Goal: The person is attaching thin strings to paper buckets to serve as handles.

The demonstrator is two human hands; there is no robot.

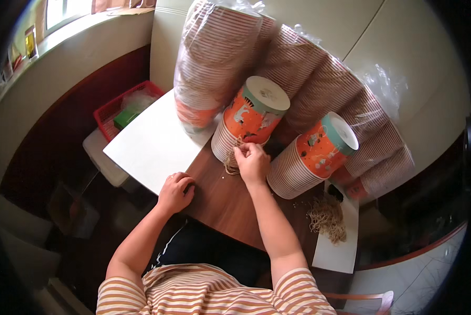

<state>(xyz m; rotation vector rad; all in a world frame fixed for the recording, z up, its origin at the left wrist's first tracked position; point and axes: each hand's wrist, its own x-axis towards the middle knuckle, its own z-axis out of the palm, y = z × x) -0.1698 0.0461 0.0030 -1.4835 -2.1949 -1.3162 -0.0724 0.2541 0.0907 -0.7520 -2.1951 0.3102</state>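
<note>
Pinching one strand bundle (pixel 230 165), the right grip (pixel 253 164) sits near two unwrapped cup stacks (pixel 251 118), closure unclear for the left grip (pixel 176 192).

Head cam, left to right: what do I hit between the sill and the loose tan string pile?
Red basket → left hand → right hand → tan string pile. Cup stacks left out: they overlap other items.

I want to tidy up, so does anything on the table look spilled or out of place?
Yes, mildly: small pale specks are scattered on the brown tabletop beside a tangled heap of tan strings, looking like stray debris. They are too small to identify.
</note>
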